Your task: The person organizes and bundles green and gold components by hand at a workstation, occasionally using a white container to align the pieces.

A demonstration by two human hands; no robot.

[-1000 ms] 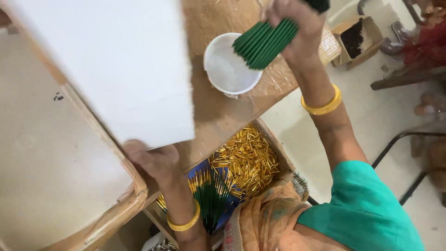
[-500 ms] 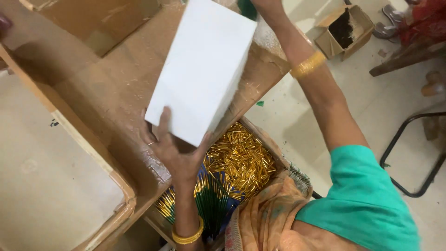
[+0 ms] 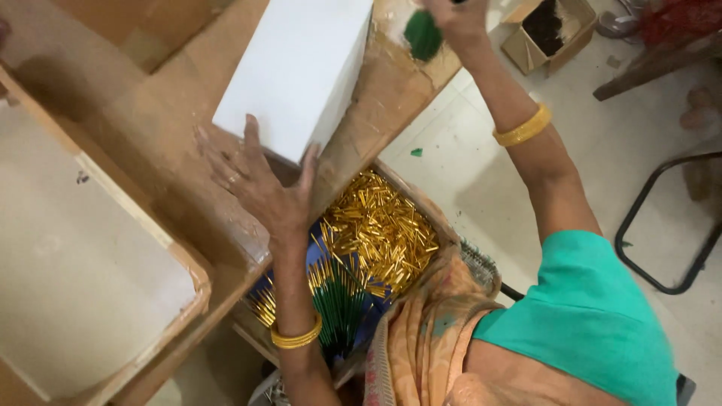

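One white box [image 3: 297, 71] under splayed left hand [image 3: 259, 180]; one green stick bundle [image 3: 423, 34] in right hand [image 3: 459, 19] grip.

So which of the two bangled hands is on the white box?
The left hand, fingers spread against the white box; the right hand grips green sticks.

Your right hand [image 3: 459, 19] runs off the top edge, so you cannot tell how its fingers sit on the green bundle [image 3: 423, 35], which is blurred and shows only its end. The white box [image 3: 297, 71] is cut off at the top too, and your left hand [image 3: 259, 180] covers its near corner. Your body hides part of the tray of gold sticks [image 3: 380, 229].
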